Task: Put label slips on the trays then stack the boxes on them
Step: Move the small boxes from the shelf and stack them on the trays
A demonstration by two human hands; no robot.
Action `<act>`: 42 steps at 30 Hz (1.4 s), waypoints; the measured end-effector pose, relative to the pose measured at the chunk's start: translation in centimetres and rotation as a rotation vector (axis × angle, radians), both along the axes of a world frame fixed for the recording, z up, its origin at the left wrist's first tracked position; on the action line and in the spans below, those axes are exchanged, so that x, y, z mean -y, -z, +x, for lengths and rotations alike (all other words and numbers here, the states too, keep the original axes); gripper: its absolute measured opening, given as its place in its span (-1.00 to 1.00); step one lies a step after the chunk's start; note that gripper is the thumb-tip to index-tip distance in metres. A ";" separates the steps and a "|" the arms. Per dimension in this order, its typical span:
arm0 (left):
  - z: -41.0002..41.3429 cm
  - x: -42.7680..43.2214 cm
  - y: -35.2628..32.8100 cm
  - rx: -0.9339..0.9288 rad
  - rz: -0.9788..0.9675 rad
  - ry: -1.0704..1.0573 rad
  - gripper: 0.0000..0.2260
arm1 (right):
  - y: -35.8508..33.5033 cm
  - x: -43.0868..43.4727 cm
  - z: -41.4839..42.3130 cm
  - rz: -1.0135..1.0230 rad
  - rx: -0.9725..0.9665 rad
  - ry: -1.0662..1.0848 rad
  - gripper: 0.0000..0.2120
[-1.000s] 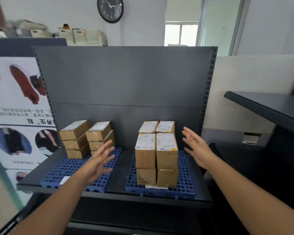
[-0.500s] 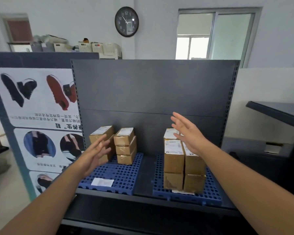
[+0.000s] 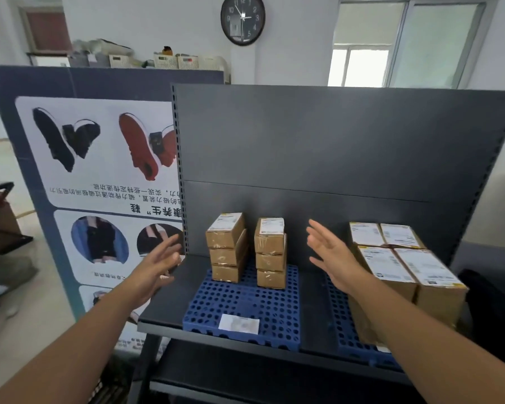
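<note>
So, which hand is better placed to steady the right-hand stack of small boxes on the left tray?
Probably the right hand: it hovers open just beside that stack, with nothing between them. The left hand is out past the left edge of the shelf, with the other stack in its way.

- A shop stockroom is suggested by a metal shelf rack (image 3: 333, 141) stocked with labelled boxes (image 3: 270, 249) on blue trays (image 3: 245, 304).
- A shoe poster (image 3: 99, 158) (text upside down) is propped alongside.
</note>
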State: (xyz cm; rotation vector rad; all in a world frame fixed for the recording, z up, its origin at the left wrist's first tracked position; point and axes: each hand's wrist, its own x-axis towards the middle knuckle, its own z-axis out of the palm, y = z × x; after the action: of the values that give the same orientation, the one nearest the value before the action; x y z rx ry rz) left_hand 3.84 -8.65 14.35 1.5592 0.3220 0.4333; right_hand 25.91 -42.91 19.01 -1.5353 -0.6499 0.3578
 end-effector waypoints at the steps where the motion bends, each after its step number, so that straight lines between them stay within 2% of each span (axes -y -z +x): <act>1: 0.2 -0.9 0.6 -0.023 0.044 -0.043 -0.44 | 0.9 -0.7 0.2 -0.020 -0.006 0.039 -0.49; 4: 1.6 -2.9 2.7 -0.092 0.218 -0.236 -0.36 | 3.5 -2.2 1.2 -0.128 0.014 0.207 -0.44; 6: 2.5 -4.0 4.3 -0.141 0.420 -0.351 -0.28 | 5.0 -2.7 1.6 -0.230 0.080 0.308 -0.38; 9: 4.0 -5.4 6.7 -0.234 0.736 -0.462 -0.18 | 6.8 -2.9 2.3 -0.459 0.326 0.411 -0.30; 11: 5.0 -5.7 7.8 -0.319 0.919 -0.504 -0.16 | 7.8 -3.0 2.7 -0.627 0.477 0.432 -0.26; 13: 6.0 -5.7 8.6 -0.370 1.059 -0.515 -0.16 | 8.4 -3.1 3.0 -0.755 0.551 0.446 -0.24; 17: 7.8 -5.8 9.6 -0.436 1.223 -0.496 -0.15 | 9.3 -3.5 3.5 -0.908 0.649 0.467 -0.25; 22: 9.8 -6.5 10.0 -0.450 1.213 -0.449 -0.21 | 10.4 -4.3 4.4 -0.903 0.617 0.456 -0.28; 27: 12.5 -6.4 10.8 -0.212 0.950 -0.351 -0.43 | 11.8 -6.2 5.5 -0.680 0.456 0.441 -0.37; 30: 14.5 -6.4 11.3 -0.130 0.801 -0.275 -0.32 | 12.4 -7.3 6.4 -0.617 0.400 0.389 -0.29; 32: 15.6 -6.5 11.3 -0.139 0.742 -0.214 -0.22 | 12.6 -8.0 7.1 -0.605 0.379 0.359 -0.23; 38: 17.1 -6.0 11.4 -0.135 0.709 -0.068 -0.08 | 13.2 -9.9 8.3 -0.539 0.400 0.266 -0.15; 42: 17.3 -5.6 11.4 -0.163 0.682 -0.053 -0.03 | 13.4 -10.9 8.0 -0.460 0.394 0.220 -0.16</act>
State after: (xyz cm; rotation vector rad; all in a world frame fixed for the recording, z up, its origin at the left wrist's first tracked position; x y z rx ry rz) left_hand 21.17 -3.06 2.98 2.2638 0.3622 0.4861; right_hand 33.90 -32.05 5.57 -2.1267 -0.7251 0.0306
